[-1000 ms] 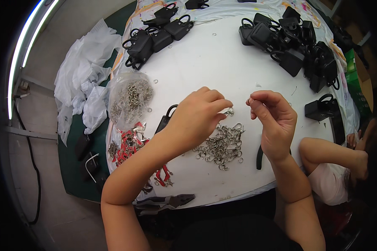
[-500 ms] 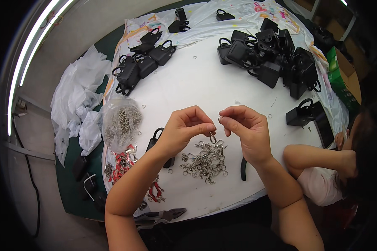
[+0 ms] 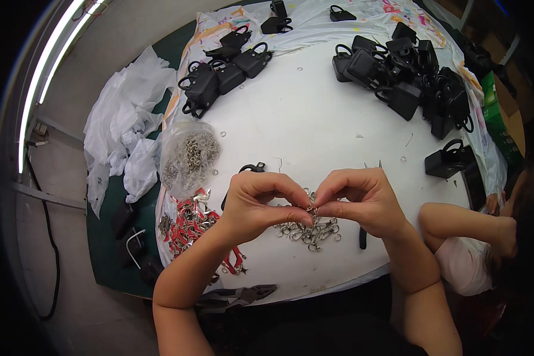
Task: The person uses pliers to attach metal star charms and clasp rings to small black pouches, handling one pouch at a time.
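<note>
Clock centre is taken at the meeting point of the two hands. The left hand [image 3: 260, 202] and right hand [image 3: 362, 203] are raised over a white-covered worktop [image 3: 279, 121], fingertips nearly touching. Thumb and forefinger of each hand are clamped on a small silver metal fitting [image 3: 312, 209] at the centre; whether it is one piece or two cannot be told.

Just beyond the fitting toward 6 o'clock lies a loose pile of silver metal clasps and rings [image 3: 307, 236], partly hidden by the hands. A dark-handled slim tool [image 3: 362, 238] shows at 4 o'clock, its middle covered by the right hand.

At 9 o'clock: red-and-silver metal pieces [image 3: 190, 225]. At 10: a clear plastic bag of silver rings [image 3: 191, 155]. At 1: a heap of small black handled bags [image 3: 404, 98]. At 7: grey-handled pliers [image 3: 238, 295].
</note>
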Action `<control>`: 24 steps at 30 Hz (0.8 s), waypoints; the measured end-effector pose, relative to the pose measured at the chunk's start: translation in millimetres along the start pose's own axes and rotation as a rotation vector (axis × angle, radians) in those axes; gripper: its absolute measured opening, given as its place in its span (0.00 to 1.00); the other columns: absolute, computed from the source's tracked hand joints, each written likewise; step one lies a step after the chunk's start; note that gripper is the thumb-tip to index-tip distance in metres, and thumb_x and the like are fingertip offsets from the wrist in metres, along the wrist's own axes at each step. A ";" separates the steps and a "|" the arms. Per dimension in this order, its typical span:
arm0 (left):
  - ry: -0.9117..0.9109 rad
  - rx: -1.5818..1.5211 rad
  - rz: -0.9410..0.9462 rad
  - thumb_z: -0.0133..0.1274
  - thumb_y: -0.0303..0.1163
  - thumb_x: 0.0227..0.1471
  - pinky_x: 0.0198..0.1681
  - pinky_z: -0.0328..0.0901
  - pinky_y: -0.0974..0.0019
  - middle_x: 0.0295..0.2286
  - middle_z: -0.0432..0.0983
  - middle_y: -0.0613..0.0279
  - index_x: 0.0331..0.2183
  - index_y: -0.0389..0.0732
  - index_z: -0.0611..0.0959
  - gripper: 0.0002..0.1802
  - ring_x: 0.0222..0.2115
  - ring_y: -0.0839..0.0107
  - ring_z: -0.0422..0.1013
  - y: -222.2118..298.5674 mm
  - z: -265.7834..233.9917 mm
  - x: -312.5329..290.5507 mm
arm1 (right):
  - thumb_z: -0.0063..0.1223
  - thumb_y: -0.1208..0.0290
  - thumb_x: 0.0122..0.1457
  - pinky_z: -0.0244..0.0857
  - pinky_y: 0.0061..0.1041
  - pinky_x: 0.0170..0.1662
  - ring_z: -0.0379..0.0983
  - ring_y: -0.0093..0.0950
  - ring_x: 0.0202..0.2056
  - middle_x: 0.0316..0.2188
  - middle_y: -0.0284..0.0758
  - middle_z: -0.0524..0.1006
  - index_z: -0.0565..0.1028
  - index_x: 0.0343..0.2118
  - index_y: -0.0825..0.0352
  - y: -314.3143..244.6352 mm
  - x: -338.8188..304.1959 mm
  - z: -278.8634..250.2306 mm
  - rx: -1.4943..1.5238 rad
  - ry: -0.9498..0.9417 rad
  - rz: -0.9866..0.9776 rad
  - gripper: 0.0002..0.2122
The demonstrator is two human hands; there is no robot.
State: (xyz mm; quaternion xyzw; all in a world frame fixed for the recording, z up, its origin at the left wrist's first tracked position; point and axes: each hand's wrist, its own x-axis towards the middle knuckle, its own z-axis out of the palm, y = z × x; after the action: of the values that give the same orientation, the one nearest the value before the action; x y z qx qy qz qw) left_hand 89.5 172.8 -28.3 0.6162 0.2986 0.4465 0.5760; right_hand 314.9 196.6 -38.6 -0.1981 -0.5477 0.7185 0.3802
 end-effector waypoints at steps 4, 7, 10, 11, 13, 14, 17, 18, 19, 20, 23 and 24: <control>-0.030 0.126 -0.050 0.69 0.19 0.41 0.39 0.72 0.70 0.27 0.81 0.60 0.30 0.32 0.82 0.12 0.31 0.74 0.77 5.8 0.5 -2.8 | 0.60 0.82 0.56 0.73 0.19 0.42 0.78 0.21 0.36 0.32 0.36 0.80 0.79 0.35 0.74 3.9 -0.7 3.8 0.094 0.071 -0.012 0.05; 0.039 0.082 -0.113 0.70 0.21 0.40 0.37 0.72 0.72 0.26 0.80 0.62 0.30 0.34 0.80 0.14 0.31 0.76 0.77 10.4 6.5 -10.5 | 0.60 0.82 0.55 0.72 0.19 0.43 0.77 0.21 0.36 0.32 0.36 0.80 0.79 0.35 0.74 2.3 -0.9 3.6 0.136 0.083 0.014 0.05; 0.088 0.059 -0.119 0.71 0.23 0.41 0.35 0.71 0.74 0.25 0.79 0.64 0.30 0.35 0.79 0.15 0.30 0.77 0.77 15.8 10.5 -13.4 | 0.61 0.82 0.55 0.72 0.19 0.43 0.77 0.20 0.36 0.31 0.35 0.80 0.79 0.34 0.73 1.9 -1.4 1.6 0.042 -0.025 0.034 0.05; 0.095 0.065 -0.115 0.71 0.23 0.41 0.34 0.71 0.74 0.25 0.79 0.64 0.30 0.36 0.79 0.15 0.30 0.78 0.76 16.7 10.6 -13.8 | 0.61 0.82 0.55 0.72 0.19 0.43 0.77 0.20 0.36 0.31 0.35 0.81 0.79 0.34 0.73 2.7 -1.6 1.8 -0.008 -0.074 0.037 0.05; 0.060 0.149 -0.081 0.71 0.24 0.41 0.32 0.70 0.75 0.25 0.79 0.64 0.29 0.36 0.79 0.15 0.29 0.78 0.76 17.4 8.1 -14.2 | 0.61 0.81 0.55 0.72 0.19 0.42 0.78 0.20 0.36 0.31 0.35 0.81 0.79 0.34 0.72 2.4 -1.2 4.0 -0.062 -0.091 0.037 0.05; 0.042 0.190 -0.064 0.71 0.24 0.41 0.32 0.70 0.75 0.25 0.80 0.64 0.29 0.36 0.79 0.15 0.28 0.78 0.76 18.0 6.9 -14.6 | 0.61 0.81 0.54 0.72 0.19 0.42 0.78 0.20 0.35 0.31 0.35 0.81 0.79 0.34 0.72 2.4 -1.0 5.2 -0.089 -0.099 0.036 0.05; -0.006 0.397 -0.048 0.72 0.21 0.37 0.33 0.72 0.73 0.26 0.80 0.60 0.28 0.35 0.79 0.17 0.28 0.76 0.77 26.7 7.7 -14.3 | 0.61 0.81 0.55 0.72 0.19 0.42 0.78 0.20 0.35 0.31 0.35 0.81 0.79 0.35 0.72 3.7 -0.3 7.4 -0.014 -0.083 0.103 0.05; -0.006 0.444 -0.038 0.72 0.21 0.37 0.32 0.71 0.74 0.26 0.80 0.61 0.28 0.35 0.79 0.16 0.27 0.77 0.76 29.7 8.6 -13.4 | 0.61 0.81 0.55 0.72 0.19 0.41 0.78 0.21 0.35 0.32 0.35 0.81 0.79 0.35 0.72 3.8 -0.7 8.5 -0.004 -0.071 0.098 0.05; -0.006 0.491 -0.027 0.73 0.22 0.37 0.31 0.71 0.75 0.25 0.80 0.63 0.27 0.36 0.79 0.16 0.26 0.77 0.76 32.5 9.3 -12.5 | 0.61 0.81 0.55 0.72 0.20 0.41 0.78 0.21 0.35 0.32 0.35 0.81 0.79 0.35 0.72 4.4 -1.4 9.8 0.005 -0.059 0.093 0.05; -0.005 0.539 -0.016 0.73 0.23 0.37 0.31 0.70 0.75 0.25 0.80 0.64 0.27 0.37 0.80 0.16 0.26 0.78 0.76 34.9 10.2 -12.1 | 0.61 0.81 0.55 0.73 0.20 0.41 0.78 0.21 0.35 0.32 0.35 0.81 0.79 0.35 0.72 5.0 -2.1 11.1 0.015 -0.047 0.088 0.06; 0.009 0.665 0.040 0.70 0.24 0.40 0.28 0.69 0.75 0.23 0.80 0.66 0.29 0.39 0.80 0.14 0.23 0.77 0.75 38.1 11.5 -12.1 | 0.61 0.80 0.56 0.73 0.20 0.41 0.78 0.21 0.35 0.32 0.35 0.81 0.79 0.36 0.73 8.9 -1.1 13.1 0.045 -0.030 0.106 0.06; 0.037 0.697 0.060 0.70 0.24 0.39 0.27 0.69 0.75 0.23 0.80 0.66 0.29 0.39 0.80 0.14 0.23 0.78 0.75 37.6 12.1 -13.1 | 0.61 0.80 0.56 0.73 0.20 0.41 0.78 0.21 0.35 0.32 0.35 0.81 0.78 0.36 0.73 7.9 -1.2 13.7 0.066 -0.024 0.134 0.06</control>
State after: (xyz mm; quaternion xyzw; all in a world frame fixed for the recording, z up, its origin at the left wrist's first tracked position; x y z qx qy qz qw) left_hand 89.3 149.9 6.5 0.7761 0.4254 0.3454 0.3121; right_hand 303.4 186.1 -41.8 -0.2129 -0.5137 0.7623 0.3312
